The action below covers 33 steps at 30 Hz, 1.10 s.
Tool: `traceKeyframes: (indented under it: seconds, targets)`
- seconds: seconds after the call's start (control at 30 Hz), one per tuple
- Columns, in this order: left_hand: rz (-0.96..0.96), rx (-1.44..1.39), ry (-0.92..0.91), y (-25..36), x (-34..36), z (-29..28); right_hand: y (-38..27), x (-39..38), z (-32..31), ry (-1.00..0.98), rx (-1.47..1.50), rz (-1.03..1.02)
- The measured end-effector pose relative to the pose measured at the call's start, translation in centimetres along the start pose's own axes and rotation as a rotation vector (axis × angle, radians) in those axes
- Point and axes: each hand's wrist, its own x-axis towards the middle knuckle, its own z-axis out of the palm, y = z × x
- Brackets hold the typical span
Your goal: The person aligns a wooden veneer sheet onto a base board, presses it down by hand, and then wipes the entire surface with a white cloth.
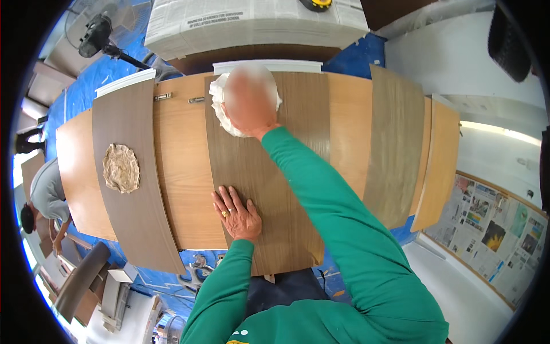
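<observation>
My right hand [250, 100] reaches to the far end of a brown wood-grain panel [286, 172] and lies over a bunched white cloth [219, 109]. The cloth's folds stick out around the hand. Blur covers the fingers, so their grip cannot be made out. On the near left part of the same panel rests my left hand [238, 215], palm down and open, with rings on it. A second brown panel [123, 218] lies to the left, with a crumpled beige cloth [121, 168] on it.
Light wood boards [183, 172] lie under the panels, with metal hinges [163, 97] at the far side. A greyish-brown panel [394, 149] is on the right. Beyond stands a newspaper-covered surface [258, 26] and a fan [97, 34]. Another person [48, 186] bends at far left.
</observation>
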Motion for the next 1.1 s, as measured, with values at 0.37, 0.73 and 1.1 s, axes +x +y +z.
traceKeyframes:
  seconds: [0.37, 0.73, 1.1]
  targets:
    - [0.019, 0.067, 0.072, -0.6, 0.3, 0.1, -3.5, -30.0, -8.4, -0.06, -0.158, 0.407]
    - [0.002, 0.04, 0.03, -0.4, 0.3, 0.3, -15.7, -49.7, -10.5, -0.284, -0.089, 0.457]
    - [-0.027, 0.023, -0.052, -0.6, -0.3, 0.3, 0.3, -22.7, -8.3, -0.178, -0.128, 0.361]
